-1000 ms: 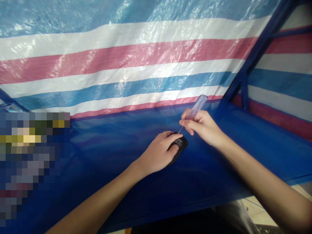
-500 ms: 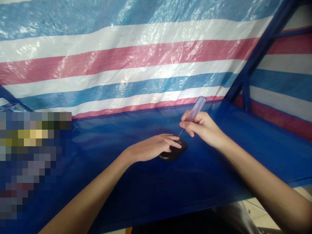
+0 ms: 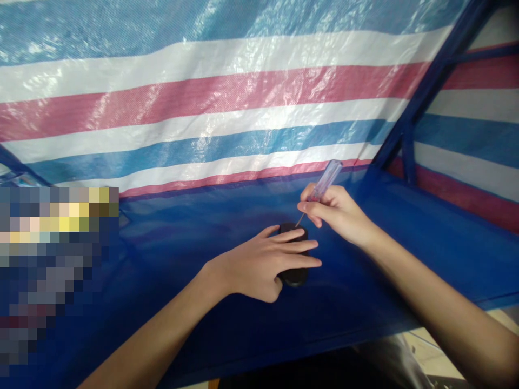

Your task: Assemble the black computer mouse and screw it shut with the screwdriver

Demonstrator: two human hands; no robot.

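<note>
A dark, rounded computer mouse [image 3: 295,277] lies on the blue surface, partly covered by my left hand [image 3: 271,259]. That hand rests across it with the fingers stretched out and spread, some reaching past its right edge. My right hand [image 3: 324,205] is closed around the clear, purplish handle of a screwdriver [image 3: 330,175]. The thin shaft slants down and left to the top end of the mouse, near my left index finger. Whether the tip touches the mouse I cannot tell.
The blue surface [image 3: 194,335] spreads under both arms. Behind it hangs a striped plastic sheet [image 3: 227,92] in red, white and blue. A dark blue frame bar [image 3: 421,102] rises on the right. The left side is blurred into blocks.
The mouse has turned and now lies more upright in view. My left hand has spread its fingers and shifted across it. My right hand with the screwdriver has hardly moved.
</note>
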